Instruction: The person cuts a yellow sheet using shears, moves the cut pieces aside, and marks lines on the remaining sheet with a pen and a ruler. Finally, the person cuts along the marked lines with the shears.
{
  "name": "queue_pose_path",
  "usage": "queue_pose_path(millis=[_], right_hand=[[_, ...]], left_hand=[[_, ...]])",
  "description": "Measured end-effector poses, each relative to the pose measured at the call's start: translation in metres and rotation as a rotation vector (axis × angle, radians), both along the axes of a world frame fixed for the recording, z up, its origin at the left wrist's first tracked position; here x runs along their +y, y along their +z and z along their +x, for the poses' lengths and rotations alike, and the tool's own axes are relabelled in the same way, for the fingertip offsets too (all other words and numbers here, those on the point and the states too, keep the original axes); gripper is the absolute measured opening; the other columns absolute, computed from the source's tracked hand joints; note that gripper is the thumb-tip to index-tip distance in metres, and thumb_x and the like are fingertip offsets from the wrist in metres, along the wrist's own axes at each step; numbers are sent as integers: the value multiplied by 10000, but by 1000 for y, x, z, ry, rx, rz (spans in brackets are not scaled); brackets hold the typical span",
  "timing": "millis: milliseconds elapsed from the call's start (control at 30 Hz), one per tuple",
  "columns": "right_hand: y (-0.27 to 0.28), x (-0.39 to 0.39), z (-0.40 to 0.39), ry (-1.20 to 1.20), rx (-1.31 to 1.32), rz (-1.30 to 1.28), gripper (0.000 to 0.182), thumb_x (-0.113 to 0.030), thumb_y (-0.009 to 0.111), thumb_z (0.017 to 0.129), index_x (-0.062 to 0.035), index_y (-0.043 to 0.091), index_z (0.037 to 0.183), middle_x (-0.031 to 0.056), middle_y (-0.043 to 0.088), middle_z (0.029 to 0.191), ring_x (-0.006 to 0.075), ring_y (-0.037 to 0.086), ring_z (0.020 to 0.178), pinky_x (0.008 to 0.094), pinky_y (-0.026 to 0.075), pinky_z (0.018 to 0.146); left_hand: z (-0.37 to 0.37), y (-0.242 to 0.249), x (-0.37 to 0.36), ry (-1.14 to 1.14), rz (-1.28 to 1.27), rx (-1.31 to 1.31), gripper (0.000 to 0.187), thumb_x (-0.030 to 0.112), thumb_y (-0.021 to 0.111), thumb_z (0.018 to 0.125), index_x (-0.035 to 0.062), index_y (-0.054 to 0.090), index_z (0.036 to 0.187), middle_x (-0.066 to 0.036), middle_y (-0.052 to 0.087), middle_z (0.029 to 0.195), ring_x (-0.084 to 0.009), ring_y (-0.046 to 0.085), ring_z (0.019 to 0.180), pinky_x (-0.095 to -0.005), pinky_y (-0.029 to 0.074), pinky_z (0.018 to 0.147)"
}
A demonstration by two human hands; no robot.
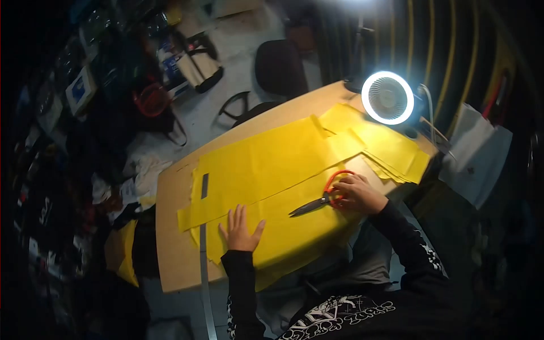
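Yellow sheet material, perhaps fabric [258, 161], lies in overlapping layers across the table. My left hand [242, 231] rests flat on it near the front left, fingers spread and holding nothing. My right hand [358, 194] grips red-handled scissors [310, 207] by their loops, the dark blades pointing left over the yellow sheet. A long edge of the upper layer runs between the two hands. To the left of my left hand, a metal ruler [204, 266] runs under part of the sheet and past the table's front edge.
A lit ring-shaped fan [388, 97] stands at the table's [175, 249] back right, by folded yellow pieces [391, 141]. Beyond the table is a dark chair [280, 68]. A white bag [479, 153] hangs at the right. Clutter fills the left side.
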State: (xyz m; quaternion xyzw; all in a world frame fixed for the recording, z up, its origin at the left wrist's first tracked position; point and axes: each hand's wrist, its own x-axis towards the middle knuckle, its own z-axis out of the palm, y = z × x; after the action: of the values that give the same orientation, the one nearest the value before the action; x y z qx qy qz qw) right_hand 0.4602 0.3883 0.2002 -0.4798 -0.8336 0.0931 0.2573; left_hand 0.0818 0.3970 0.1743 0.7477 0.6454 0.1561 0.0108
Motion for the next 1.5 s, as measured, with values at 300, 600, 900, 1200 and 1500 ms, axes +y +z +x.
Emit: queue_pose_path(millis=[300, 600, 900, 1200, 1500], right_hand=[[-4, -6, 56, -402, 201, 204, 336, -192, 690, 771, -41, 597, 1056, 160, 605, 1033, 348, 584, 969, 415, 456, 860], [-25, 6, 117, -899, -353, -250, 930, -754, 311, 836, -94, 246, 1488, 154, 194, 1552, 331, 119, 1444, 576, 86, 1122], [-25, 0, 106, -910, -220, 27, 823, -689, 348, 876, -89, 357, 1440, 161, 308, 1505, 335, 230, 1412, 602, 129, 1103], [-13, 26, 100, -819, -250, -33, 777, -638, 382, 899, -60, 373, 1419, 153, 359, 1478, 334, 292, 1385, 604, 154, 1099], [-24, 95, 104, -703, -368, -222, 844, -719, 348, 849, -159, 285, 1478, 134, 255, 1535, 355, 197, 1422, 614, 115, 1105]], left_hand=[[-1, 0, 1, 7, -37, 20, 756, 559, 548, 840, 129, 351, 1430, -69, 329, 1504, -270, 216, 1424, -635, 68, 1092], [4, 3, 1, 16, -57, 23, 742, 556, 529, 852, 139, 346, 1438, -61, 305, 1521, -268, 200, 1429, -628, 55, 1095], [5, 2, 3, 69, -107, 59, 773, 573, 505, 860, 136, 304, 1466, -55, 253, 1547, -268, 151, 1445, -604, 42, 1111], [14, 3, 5, 254, -165, 89, 830, 649, 410, 877, 118, 241, 1492, -61, 185, 1570, -258, 99, 1457, -616, 19, 1107], [23, 6, 15, 528, -270, 62, 928, 712, 366, 858, 75, 158, 1501, -103, 80, 1582, -352, -13, 1450, -657, -8, 1088]])
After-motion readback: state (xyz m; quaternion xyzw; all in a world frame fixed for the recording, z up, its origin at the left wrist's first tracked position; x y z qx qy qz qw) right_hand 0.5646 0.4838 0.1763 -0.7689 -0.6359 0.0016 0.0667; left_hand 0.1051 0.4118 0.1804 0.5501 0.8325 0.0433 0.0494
